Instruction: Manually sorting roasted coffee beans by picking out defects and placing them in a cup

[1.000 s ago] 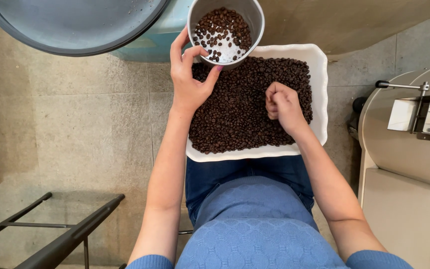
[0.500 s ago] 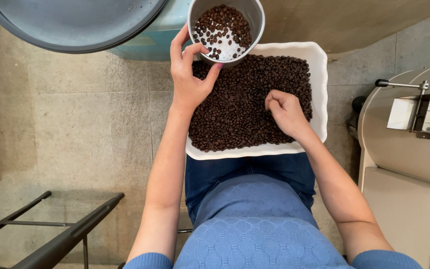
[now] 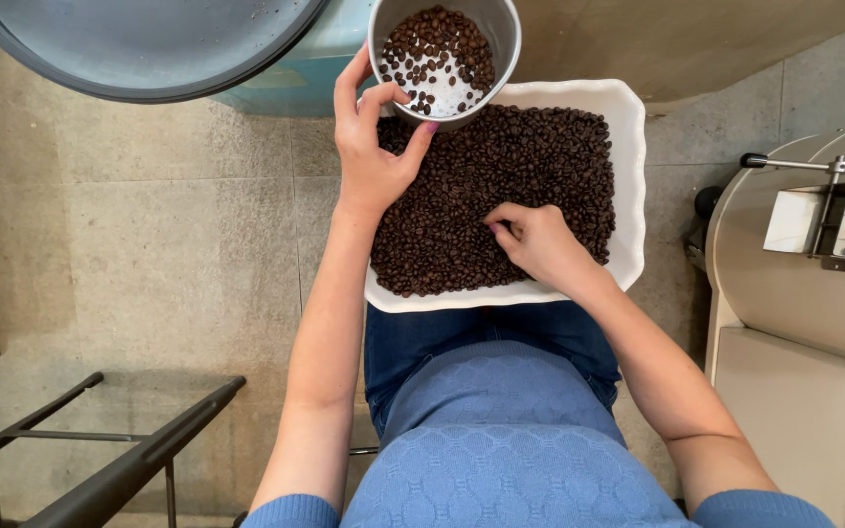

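Left hand [image 3: 376, 147] grips the metal cup [image 3: 445, 57] by its near rim, thumb hooked over the edge, holding it just above the white tray [image 3: 630, 176] — close enough that anything picked has a short trip. Right hand [image 3: 537, 242] rests on the coffee beans [image 3: 501, 166], fingertips pinched together on a bean or two. Tray sits on the lap. A grey basin [image 3: 139, 44] hangs upper left, a steel machine [image 3: 814, 254] crowds the right elbow.

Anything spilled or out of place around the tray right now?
Nothing stands out. The beans all lie inside the white tray or the cup held by the left hand; none show on the floor.
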